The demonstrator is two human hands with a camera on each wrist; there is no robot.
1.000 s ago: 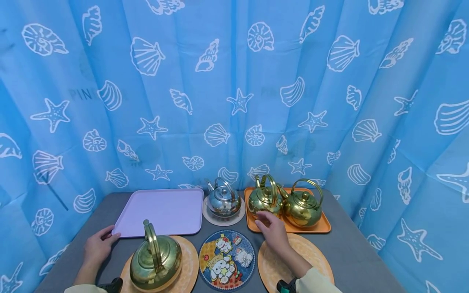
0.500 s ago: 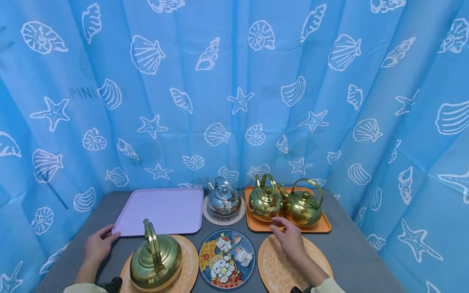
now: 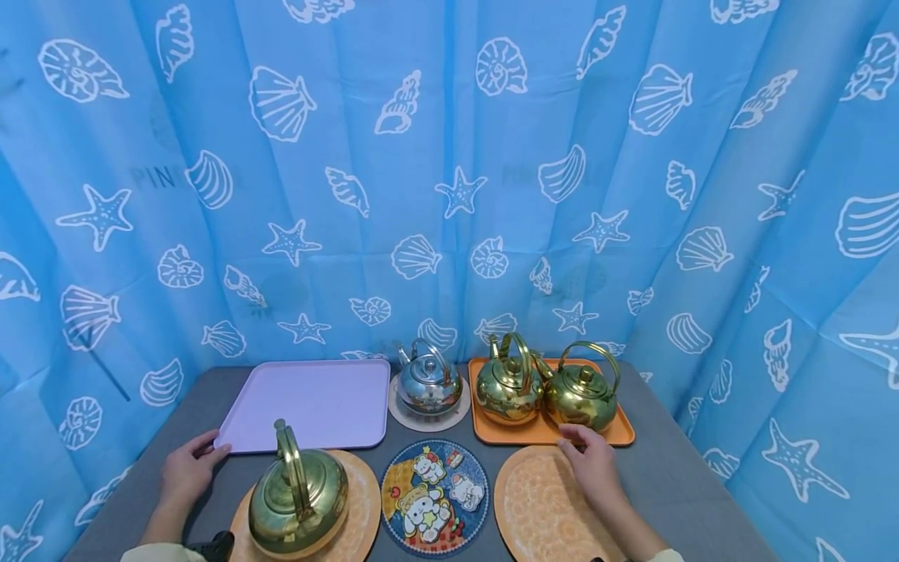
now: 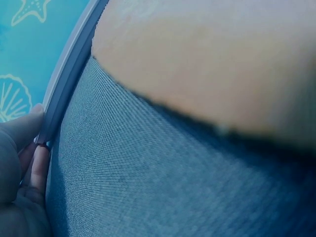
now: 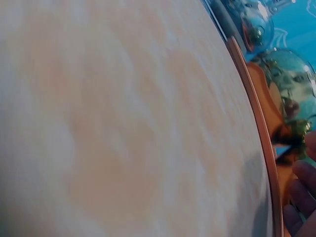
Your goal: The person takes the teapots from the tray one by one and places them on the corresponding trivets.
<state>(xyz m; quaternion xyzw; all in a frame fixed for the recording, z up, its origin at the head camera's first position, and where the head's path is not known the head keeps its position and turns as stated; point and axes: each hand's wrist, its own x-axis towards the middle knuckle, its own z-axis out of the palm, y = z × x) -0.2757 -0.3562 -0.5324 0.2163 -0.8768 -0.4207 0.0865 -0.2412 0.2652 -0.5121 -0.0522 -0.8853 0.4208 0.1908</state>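
Note:
My left hand [image 3: 190, 474] is at the near left corner of a lilac tray [image 3: 309, 406]. In the left wrist view the thumb [image 4: 35, 114] and a finger lie either side of the tray's rim [image 4: 61, 89], pinching it. My right hand [image 3: 592, 467] hovers by the front edge of an orange tray [image 3: 509, 435], partly over a round tan placemat [image 3: 537, 499], its fingers loosely bent around nothing. Two gold teapots, a left one [image 3: 507, 394] and a right one [image 3: 581, 402], stand on the orange tray. In the right wrist view the fingers [image 5: 301, 197] show at the lower right edge.
A large gold teapot [image 3: 298, 499] stands on the left tan placemat [image 3: 361, 499]. Between the trays a silver teapot [image 3: 428, 386] sits on a pale round mat [image 3: 421, 424]. A round cartoon placemat [image 3: 435, 499] lies mid-table. Behind hangs a blue shell-patterned curtain [image 3: 449, 195].
My right hand has moved to the right, away from the left gold teapot on the orange tray, along that tray's front edge. The left hand stays at the lilac tray.

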